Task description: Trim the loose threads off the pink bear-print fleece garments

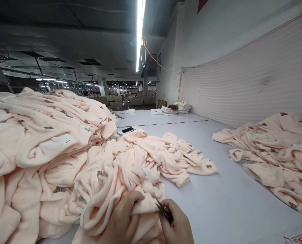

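The pale-pink plush garment (146, 205), printed with small brown and grey figures, lies bunched on the smooth white table (206, 200) before you. Your left hand (124, 214) pinches a soft, rounded fold of it, thumb and bent forefinger closed on the cloth. Your right hand (176, 222) curls snugly around one pair of dark, pointed thread snips (165, 212), tips at the fold; you cannot tell whether they touch it. One large heap of matching fleece (49, 118) rises to your left, one lower pile (273, 149) spreads at right. Beyond the garment lies one flat black phone (127, 129).
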Tool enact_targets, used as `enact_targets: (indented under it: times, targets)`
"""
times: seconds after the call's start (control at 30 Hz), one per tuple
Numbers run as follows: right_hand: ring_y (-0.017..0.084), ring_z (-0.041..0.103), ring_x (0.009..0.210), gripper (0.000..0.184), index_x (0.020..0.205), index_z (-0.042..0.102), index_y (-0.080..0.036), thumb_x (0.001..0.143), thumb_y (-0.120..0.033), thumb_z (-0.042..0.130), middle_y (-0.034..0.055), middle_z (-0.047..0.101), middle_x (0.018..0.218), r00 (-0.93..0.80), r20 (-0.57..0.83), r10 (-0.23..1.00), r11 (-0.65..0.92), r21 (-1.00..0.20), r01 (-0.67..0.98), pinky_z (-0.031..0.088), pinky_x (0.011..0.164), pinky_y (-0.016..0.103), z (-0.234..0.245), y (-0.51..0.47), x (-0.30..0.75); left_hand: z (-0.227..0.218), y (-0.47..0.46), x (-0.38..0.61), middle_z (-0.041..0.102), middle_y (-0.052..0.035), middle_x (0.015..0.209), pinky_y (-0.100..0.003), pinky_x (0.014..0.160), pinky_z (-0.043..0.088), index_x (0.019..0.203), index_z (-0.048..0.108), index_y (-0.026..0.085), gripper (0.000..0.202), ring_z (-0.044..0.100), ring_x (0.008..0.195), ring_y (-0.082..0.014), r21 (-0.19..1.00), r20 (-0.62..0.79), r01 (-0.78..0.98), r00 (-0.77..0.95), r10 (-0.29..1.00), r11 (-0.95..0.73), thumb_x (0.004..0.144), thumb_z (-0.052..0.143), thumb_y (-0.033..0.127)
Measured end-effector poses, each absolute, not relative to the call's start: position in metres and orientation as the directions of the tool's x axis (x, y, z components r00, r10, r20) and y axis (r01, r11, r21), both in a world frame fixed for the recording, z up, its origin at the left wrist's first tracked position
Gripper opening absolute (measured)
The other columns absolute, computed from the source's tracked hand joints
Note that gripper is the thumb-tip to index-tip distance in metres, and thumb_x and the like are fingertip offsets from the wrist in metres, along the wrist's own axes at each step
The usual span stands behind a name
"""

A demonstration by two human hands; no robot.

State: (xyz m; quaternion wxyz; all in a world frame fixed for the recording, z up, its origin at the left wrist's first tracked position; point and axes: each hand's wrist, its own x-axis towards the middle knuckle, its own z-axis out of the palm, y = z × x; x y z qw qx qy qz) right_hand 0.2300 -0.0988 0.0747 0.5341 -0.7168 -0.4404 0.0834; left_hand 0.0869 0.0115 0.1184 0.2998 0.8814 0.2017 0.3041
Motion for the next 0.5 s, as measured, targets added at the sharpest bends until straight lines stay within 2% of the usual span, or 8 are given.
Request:
enact_targets:
  times: [0.07,0.1,0.17,0.27,0.37,0.43,0.5]
  targets:
    - [0.016,0.057,0.067,0.009,0.084,0.054,-0.024,0.083,-0.025,0.045,-0.0022,0.060,0.075,0.641,0.397,0.657,-0.035,-0.833,0.552,0.042,0.063,0.024,0.078,-0.088,0.234,0.134,0.016,0.088,0.065,-0.0008,0.097,-0.032,0.086,0.041,0.116,0.051,0.026,0.035,0.058,0.093,-0.0203,0.864,0.118,0.213,0.795,0.594,-0.457,0.082,0.046,0.018]
    - [0.016,0.056,0.065,0.006,0.083,0.052,-0.024,0.084,-0.027,0.046,-0.0024,0.059,0.074,0.659,0.406,0.634,-0.035,-0.836,0.548,0.042,0.061,0.024,0.080,-0.083,0.236,0.140,0.019,0.089,0.066,-0.0008,0.099,-0.032,0.086,0.042,0.118,0.052,0.026,0.034,0.059,0.096,-0.0207,0.923,-0.010,0.232,0.811,0.585,-0.306,0.084,0.048,0.024]
    - [0.014,0.052,0.058,0.011,0.076,0.047,-0.024,0.084,-0.031,0.050,-0.0048,0.053,0.065,0.660,0.374,0.651,-0.036,-0.854,0.519,0.040,0.055,0.022,0.085,-0.077,0.241,0.149,0.026,0.090,0.065,-0.0022,0.108,-0.034,0.092,0.042,0.113,0.058,0.024,0.031,0.056,0.106,-0.0232,0.969,-0.138,0.229,0.822,0.552,-0.098,0.083,0.053,0.033]
    - [0.014,0.053,0.058,0.019,0.071,0.051,-0.023,0.083,-0.036,0.057,-0.0044,0.055,0.063,0.587,0.337,0.736,0.018,-0.877,0.481,0.039,0.054,0.021,0.088,-0.081,0.243,0.149,0.037,0.090,0.063,-0.0031,0.119,-0.038,0.103,0.033,0.110,0.062,0.022,0.030,0.050,0.117,-0.0249,0.982,-0.171,0.187,0.824,0.541,0.025,0.082,0.055,0.034]
    - [0.017,0.060,0.071,0.017,0.089,0.065,-0.025,0.083,-0.040,0.059,-0.0003,0.063,0.079,0.507,0.409,0.759,0.116,-0.850,0.514,0.043,0.063,0.022,0.089,-0.093,0.240,0.143,0.043,0.088,0.061,-0.0023,0.127,-0.039,0.110,0.025,0.109,0.064,0.023,0.029,0.044,0.126,-0.0244,0.987,-0.157,0.148,0.834,0.529,0.061,0.083,0.056,0.033]
    - [0.017,0.062,0.077,0.023,0.103,0.066,-0.028,0.085,-0.040,0.057,0.0009,0.064,0.086,0.473,0.445,0.761,0.130,-0.818,0.560,0.044,0.067,0.023,0.089,-0.096,0.237,0.143,0.043,0.088,0.061,-0.0026,0.127,-0.040,0.110,0.024,0.110,0.064,0.024,0.030,0.044,0.127,-0.0244,0.986,-0.166,0.143,0.837,0.522,0.084,0.083,0.057,0.032]
    - [0.017,0.062,0.079,0.023,0.105,0.067,-0.029,0.088,-0.038,0.054,0.0012,0.064,0.087,0.472,0.439,0.764,0.099,-0.804,0.587,0.044,0.068,0.023,0.089,-0.096,0.237,0.144,0.042,0.087,0.061,-0.0029,0.126,-0.040,0.109,0.026,0.112,0.063,0.024,0.031,0.045,0.126,-0.0246,0.984,-0.179,0.144,0.840,0.512,0.107,0.083,0.057,0.033]
